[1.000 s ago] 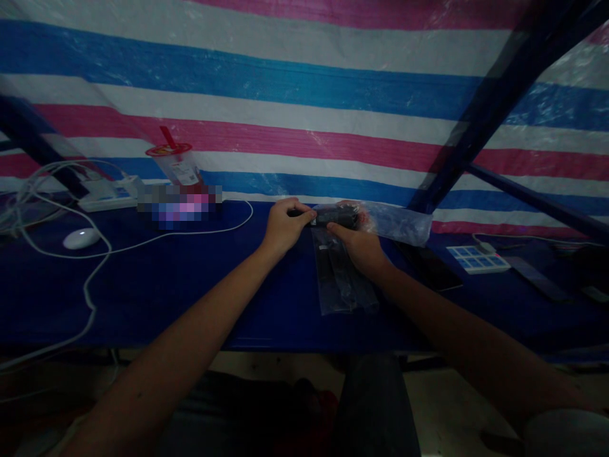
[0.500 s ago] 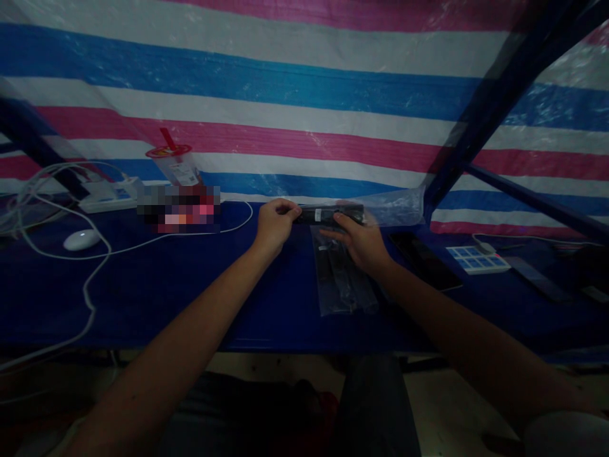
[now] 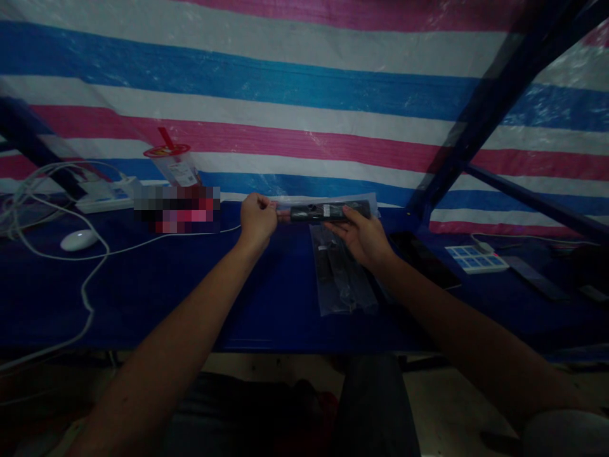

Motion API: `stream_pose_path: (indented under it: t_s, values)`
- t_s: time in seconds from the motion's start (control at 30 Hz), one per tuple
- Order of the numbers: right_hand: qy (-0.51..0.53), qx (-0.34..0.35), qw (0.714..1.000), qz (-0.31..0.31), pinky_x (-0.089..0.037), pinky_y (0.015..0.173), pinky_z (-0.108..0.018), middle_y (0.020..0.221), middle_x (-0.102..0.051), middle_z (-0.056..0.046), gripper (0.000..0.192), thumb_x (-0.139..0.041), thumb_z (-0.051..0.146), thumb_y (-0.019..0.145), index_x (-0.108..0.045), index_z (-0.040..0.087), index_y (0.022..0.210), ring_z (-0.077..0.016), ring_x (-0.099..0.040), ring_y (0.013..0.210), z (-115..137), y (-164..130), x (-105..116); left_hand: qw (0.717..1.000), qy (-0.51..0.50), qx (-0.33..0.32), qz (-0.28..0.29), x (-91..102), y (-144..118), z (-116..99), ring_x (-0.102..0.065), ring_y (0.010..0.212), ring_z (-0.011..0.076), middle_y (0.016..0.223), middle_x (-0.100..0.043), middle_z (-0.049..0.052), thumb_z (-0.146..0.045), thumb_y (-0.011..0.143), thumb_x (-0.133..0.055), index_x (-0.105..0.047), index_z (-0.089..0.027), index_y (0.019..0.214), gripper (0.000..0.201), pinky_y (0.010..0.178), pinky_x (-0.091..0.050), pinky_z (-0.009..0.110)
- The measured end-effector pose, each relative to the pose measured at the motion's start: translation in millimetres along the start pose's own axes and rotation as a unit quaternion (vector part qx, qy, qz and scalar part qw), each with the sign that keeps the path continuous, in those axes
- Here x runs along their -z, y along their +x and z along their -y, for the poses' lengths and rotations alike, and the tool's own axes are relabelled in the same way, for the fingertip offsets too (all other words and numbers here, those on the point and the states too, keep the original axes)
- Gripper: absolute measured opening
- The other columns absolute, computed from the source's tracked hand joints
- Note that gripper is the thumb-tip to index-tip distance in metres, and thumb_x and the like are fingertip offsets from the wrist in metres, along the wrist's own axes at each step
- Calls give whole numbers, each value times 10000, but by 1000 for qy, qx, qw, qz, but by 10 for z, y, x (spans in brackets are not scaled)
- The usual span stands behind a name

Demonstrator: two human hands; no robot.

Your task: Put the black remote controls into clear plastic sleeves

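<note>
My left hand pinches the left end of a clear plastic bag above the far side of the table. Within the bag lies a long, dark, bar-shaped item with a small white label; its exact kind I cannot make out. My right hand grips that item near its right end, thumb on top and fingers underneath. Just below, a second clear bag with similar dark pieces inside lies flat on the table, partly under my right hand.
On the blue table are a white mouse, loose white cables and a power strip at left. A lidded cup stands behind a blurred patch. To the right lie a dark tablet-like slab, a white socket block and a phone-like slab.
My left hand has moved left, away from the dark item, drawing clear plastic out between them. The bag's loose part to the right of the item has become much shorter.
</note>
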State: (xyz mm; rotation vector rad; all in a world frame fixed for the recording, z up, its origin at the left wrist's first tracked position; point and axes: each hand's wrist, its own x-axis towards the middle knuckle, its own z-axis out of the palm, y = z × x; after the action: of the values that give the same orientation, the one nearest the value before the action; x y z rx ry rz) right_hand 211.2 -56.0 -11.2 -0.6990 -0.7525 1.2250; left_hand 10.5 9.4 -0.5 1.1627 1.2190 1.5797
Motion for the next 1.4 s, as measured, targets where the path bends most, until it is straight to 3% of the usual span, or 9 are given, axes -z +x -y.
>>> stream_pose_path:
  t_s: [0.2,0.43,0.53,0.67,0.73,0.87,0.97,1.17,1.4]
  values:
    - [72,-67,994,-45,-580,971,-436,934,-705,-62,80,-626,250,876,-591,205,932,-219,-704,976,30,120,101,981,-144,100,83,-5,-70,-163,-719,801,210,716,-572,21,15,724,-511,-431,-203,796,243,833,-603,444]
    - [50,-54,996,-59,-577,969,-436,986,-708,-54,108,-614,291,892,-572,232,972,-219,-703,1014,18,216,195,969,-121,132,168,66,-20,-236,-717,783,235,747,-654,76,-45,689,-532,-466,-197,758,180,812,-598,464]
    - [-18,-41,999,-31,-581,939,-466,1034,-710,-63,150,-627,337,899,-561,238,990,-233,-702,1027,20,192,182,985,-60,122,102,134,50,-259,-667,628,209,818,-680,96,-105,686,-549,-501,-191,763,126,690,-575,437]
    - [-80,-54,995,33,-596,884,-465,1013,-723,-72,226,-690,367,861,-578,225,998,-238,-713,949,9,84,92,995,104,1,9,208,105,-270,-580,529,148,763,-669,63,-222,746,-618,-551,-185,736,77,547,-476,316]
    - [-95,-65,992,60,-607,848,-456,968,-731,-67,264,-732,382,828,-596,220,986,-236,-719,894,-11,20,38,985,149,-22,87,203,60,-264,-603,573,152,756,-681,74,-288,779,-659,-589,-174,741,139,539,-458,284]
    - [-113,-55,986,106,-624,800,-431,941,-743,-46,356,-799,406,769,-619,229,1020,-222,-728,843,-53,-87,-38,925,108,48,361,96,-175,-213,-680,688,198,851,-713,82,-392,781,-738,-630,-181,1006,327,604,-508,312]
    - [-128,-44,983,122,-631,753,-417,942,-746,-38,411,-808,427,758,-617,229,1064,-209,-725,789,-72,-122,-58,887,85,48,450,4,-329,-158,-690,704,195,924,-713,75,-335,751,-774,-561,-208,1199,512,630,-518,321]
    - [-232,44,972,3,-590,728,-405,931,-720,-57,338,-731,381,805,-616,235,1087,-219,-707,788,-73,6,22,913,182,33,364,71,-224,-72,-638,595,196,804,-685,29,-195,680,-758,-429,-238,1383,778,570,-471,323]
    - [-362,101,926,-47,-531,822,-401,889,-713,-65,96,-619,260,791,-650,215,870,-220,-681,849,-38,118,135,862,415,-26,290,191,-90,-7,-571,528,210,626,-609,5,-161,655,-665,-618,-235,1005,361,608,-434,340]
